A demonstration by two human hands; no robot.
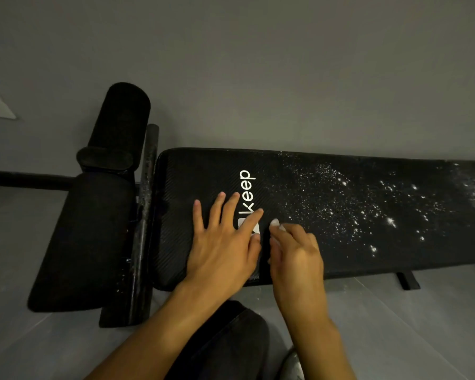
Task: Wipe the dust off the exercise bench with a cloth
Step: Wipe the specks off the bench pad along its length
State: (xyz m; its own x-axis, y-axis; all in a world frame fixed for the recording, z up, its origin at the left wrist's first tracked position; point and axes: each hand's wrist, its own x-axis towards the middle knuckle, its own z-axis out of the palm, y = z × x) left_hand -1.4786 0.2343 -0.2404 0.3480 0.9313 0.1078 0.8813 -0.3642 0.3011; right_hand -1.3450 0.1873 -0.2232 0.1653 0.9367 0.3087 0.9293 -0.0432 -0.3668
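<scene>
While left hand (225,242) presses bench (192,174), right hand (296,256) pinches cloth (277,224).

Matt ribbed black bench pad (327,215), speckled white dust (340,204)

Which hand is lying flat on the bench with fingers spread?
The left hand, flat on the black padded exercise bench over the white logo; the right hand is curled around a small white cloth.

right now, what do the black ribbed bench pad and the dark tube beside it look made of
Black ribbed bench pad: likely vinyl or faux leather over padding, matte, with fine diagonal ribs and printed white lettering. Dark round tube: probably painted metal, judging by its hard sheen.
</scene>
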